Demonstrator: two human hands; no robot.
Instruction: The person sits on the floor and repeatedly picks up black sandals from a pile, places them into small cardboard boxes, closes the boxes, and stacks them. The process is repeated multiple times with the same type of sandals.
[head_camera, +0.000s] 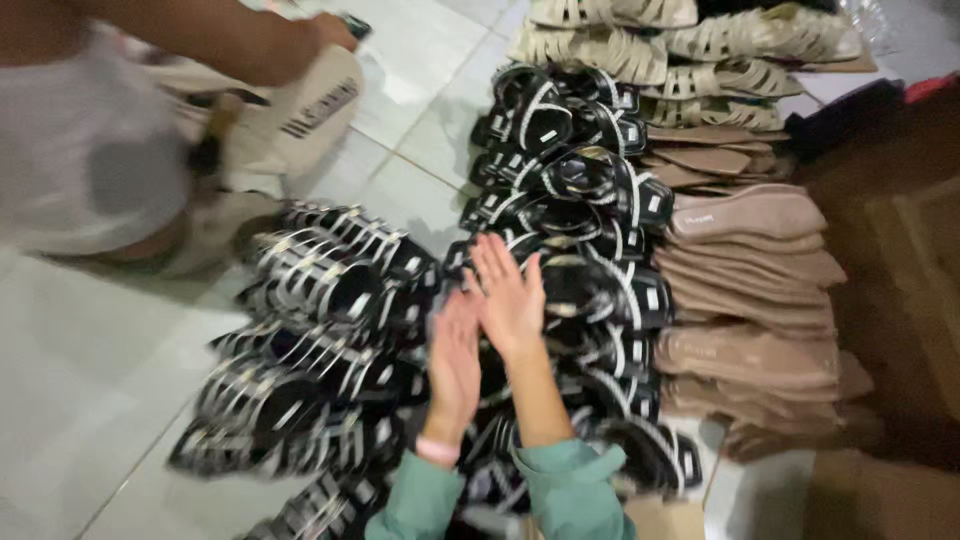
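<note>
Black strappy sandals (590, 290): stacked in rows on the tiled floor (70, 400), sorted by kind. Left hand (455, 362) and right hand (508, 290) flat, fingers spread, holding nothing, steadying the middle stack. Beyond: tan soles (745, 300), cream sandals (690, 50); another person's arm (230, 40) at the far left.

Black sandals (560, 215) in stacked rows: straps look like glossy synthetic, catching light, with paler shiny trim bands; footbeds darker, matt. Second heap of black strappy sandals (320, 300) shows silvery, metallic-looking strips, quite reflective. Tan soles (750, 270) to the side read as matt, smooth, suede-like or foam; cannot tell which. Cream woven sandals (690, 50) farther off look like plaited leatherette, dull sheen. Floor tiles (90, 400) are pale, glazed, smooth, faintly reflective. Left hand (455, 365) and right hand (510, 295) are bare, open; teal sleeves (570, 490) are soft matt cloth. Another person's white garment (80, 150) is thin matt fabric.
</note>
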